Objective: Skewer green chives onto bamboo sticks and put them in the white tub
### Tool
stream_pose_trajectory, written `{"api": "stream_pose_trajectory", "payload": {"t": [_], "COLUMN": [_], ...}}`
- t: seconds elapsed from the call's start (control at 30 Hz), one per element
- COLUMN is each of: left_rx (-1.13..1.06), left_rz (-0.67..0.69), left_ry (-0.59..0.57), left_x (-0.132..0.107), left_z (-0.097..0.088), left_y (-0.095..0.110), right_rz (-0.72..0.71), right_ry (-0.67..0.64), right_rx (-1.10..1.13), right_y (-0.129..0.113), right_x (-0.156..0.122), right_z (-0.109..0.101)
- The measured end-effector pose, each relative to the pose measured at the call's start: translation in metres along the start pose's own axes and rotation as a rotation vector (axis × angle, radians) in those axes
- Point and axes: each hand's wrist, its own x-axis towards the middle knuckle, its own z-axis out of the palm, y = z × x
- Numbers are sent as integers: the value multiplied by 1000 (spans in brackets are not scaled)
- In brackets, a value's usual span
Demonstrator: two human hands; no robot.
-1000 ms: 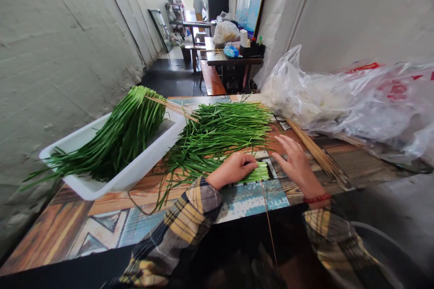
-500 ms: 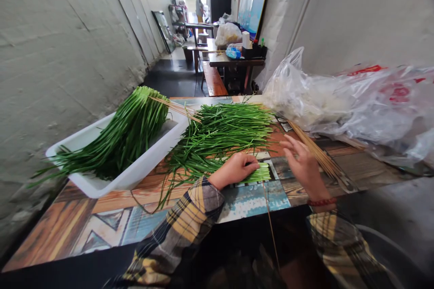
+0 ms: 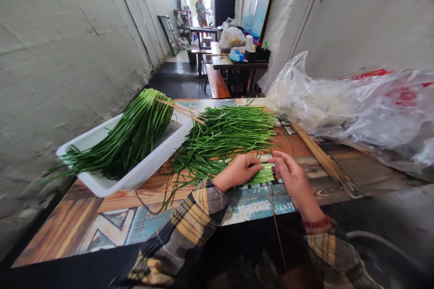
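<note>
My left hand lies curled over a small flat row of green chive stalks on the patterned table, pressing it down. My right hand has its fingers against the cut ends of that row. A thin bamboo skewer runs from the row toward me over the table edge. A big loose pile of chives spreads just beyond my hands. A bundle of bamboo skewers lies to the right of my right hand.
A white plastic tray holding skewered chives sits at the left, by the wall. Clear plastic bags fill the right side. Farther back stand a bench, a dark table with items, and a person in the doorway.
My right hand has come in from near the skewer bundle to the cut ends of the chive row. The left hand stays on the row. The view has shifted slightly.
</note>
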Motion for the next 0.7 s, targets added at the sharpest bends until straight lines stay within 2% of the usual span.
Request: {"api": "stream_pose_trajectory", "payload": {"t": [0.1,0.27,0.4,0.5,0.7], "left_rx": [8,2,12,166,562], "left_rz": [-11,-38,-56,-72,-108], "left_ry": [42,98,296,424,353], "left_x": [0,1,5,7,7], "left_z": [0,1,-6,-13,-11], "left_y": [2,1,-8,-18,-24], "right_rz": [69,-8,-16,3,34], "right_ry": [-34,52,85,83,92], "right_rx": [24,-125,-140,-111,-5], "right_y": [-7,-12,-4,2,1], "right_x": [-12,-15,-14,-15,-17], "right_z": [20,34,35,36,36]}}
